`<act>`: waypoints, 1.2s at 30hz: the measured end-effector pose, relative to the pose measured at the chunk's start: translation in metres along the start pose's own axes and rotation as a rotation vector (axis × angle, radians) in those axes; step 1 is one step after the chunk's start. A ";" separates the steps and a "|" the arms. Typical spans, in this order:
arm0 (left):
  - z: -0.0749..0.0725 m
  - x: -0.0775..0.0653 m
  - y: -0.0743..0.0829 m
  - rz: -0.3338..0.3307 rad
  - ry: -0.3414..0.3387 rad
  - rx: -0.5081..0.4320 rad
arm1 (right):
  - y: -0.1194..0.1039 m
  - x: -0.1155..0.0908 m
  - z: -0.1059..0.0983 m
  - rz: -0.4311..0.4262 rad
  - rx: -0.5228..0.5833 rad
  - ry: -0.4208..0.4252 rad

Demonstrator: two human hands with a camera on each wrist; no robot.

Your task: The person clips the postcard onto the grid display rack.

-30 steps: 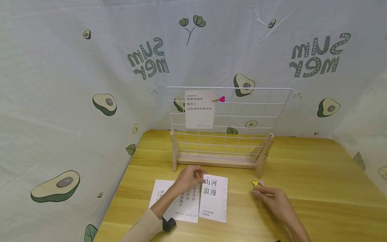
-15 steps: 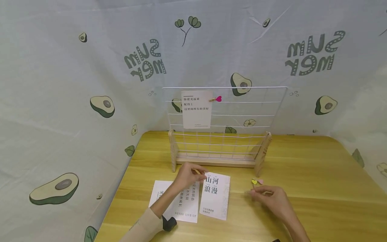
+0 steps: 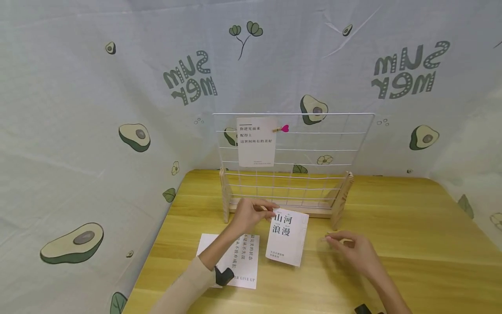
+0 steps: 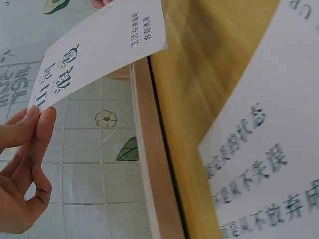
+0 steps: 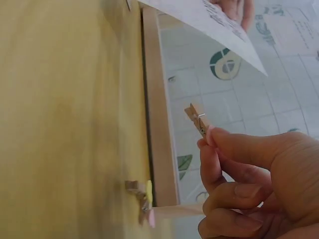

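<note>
My left hand (image 3: 251,216) pinches the upper left corner of a white card (image 3: 288,242) with large dark Chinese characters. The card is lifted and tilted above the table, in front of a white wire grid rack. In the left wrist view, thumb and fingers hold the card (image 4: 107,42) by that corner. My right hand (image 3: 354,253) is to the right of the card, apart from it. The right wrist view shows it pinching a small wooden clothespin (image 5: 197,118) between thumb and index finger, its jaws pointing away from the hand.
On the rack's wires hangs another card (image 3: 256,148), held by a clothespin with a magenta heart (image 3: 285,128). A printed card (image 3: 245,270) lies under my left forearm. Clothespins with a yellow heart (image 5: 149,191) and a pink heart (image 5: 151,218) lie near the rack's wooden base (image 5: 162,124).
My left hand has lifted the card off the table and carried it up and right, towards the rack. The right hand has drawn a clothespin slightly left, away from the two heart clothespins.
</note>
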State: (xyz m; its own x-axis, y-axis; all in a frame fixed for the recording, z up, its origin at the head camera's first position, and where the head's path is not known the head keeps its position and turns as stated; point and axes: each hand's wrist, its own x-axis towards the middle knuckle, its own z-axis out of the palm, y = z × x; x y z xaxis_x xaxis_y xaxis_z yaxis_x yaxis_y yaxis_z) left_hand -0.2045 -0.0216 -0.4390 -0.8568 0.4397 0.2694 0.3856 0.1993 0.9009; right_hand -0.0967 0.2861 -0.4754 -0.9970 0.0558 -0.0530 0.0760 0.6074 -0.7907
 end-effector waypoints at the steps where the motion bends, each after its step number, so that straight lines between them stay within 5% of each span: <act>1: -0.002 0.003 0.005 0.005 0.003 -0.001 | -0.002 0.002 -0.001 -0.006 0.001 0.000; 6: -0.013 0.018 0.028 0.082 0.025 0.054 | -0.015 0.010 -0.007 -0.020 -0.005 0.012; 15: -0.028 0.042 0.066 0.268 0.101 0.161 | -0.040 0.027 -0.023 -0.204 0.060 0.149; 36: -0.036 0.089 0.124 0.464 0.253 0.343 | -0.091 0.055 -0.073 -0.378 0.169 0.404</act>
State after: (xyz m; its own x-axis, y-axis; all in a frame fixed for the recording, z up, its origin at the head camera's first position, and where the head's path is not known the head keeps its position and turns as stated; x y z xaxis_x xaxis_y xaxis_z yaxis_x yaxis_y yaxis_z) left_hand -0.2455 0.0109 -0.2906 -0.6123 0.3356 0.7158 0.7884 0.3259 0.5217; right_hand -0.1580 0.2915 -0.3619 -0.8683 0.1783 0.4628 -0.3202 0.5112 -0.7976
